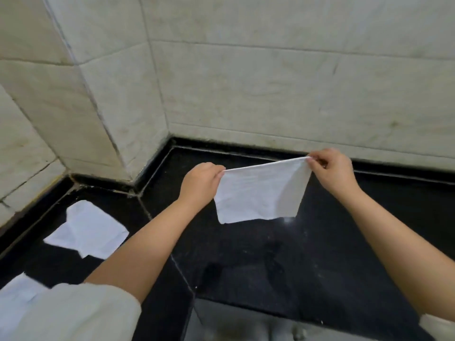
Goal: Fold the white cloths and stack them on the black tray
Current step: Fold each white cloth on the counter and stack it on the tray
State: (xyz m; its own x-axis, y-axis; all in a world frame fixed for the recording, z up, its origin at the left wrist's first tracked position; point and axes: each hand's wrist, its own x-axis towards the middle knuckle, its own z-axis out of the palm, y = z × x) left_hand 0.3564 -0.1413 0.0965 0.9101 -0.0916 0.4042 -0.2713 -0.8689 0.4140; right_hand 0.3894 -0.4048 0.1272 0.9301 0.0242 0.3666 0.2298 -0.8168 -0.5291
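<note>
White woven cloth [261, 193] hangs taut between my hands, left [200, 183] and right [332, 172] pinching its top corners. Glossy black counter [270, 254] lies bare beneath it.

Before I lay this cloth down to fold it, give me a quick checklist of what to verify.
1. Left hand grip on a top corner of the held white fabric cloth: ok.
2. Right hand grip on the other top corner: ok.
3. Top edge pulled taut: ok.
4. Cloth hanging flat: not ok, right side is creased.
5. Shiny black stone counter below is bare: ok.
6. Black tray in view: not ok, none visible.
</note>
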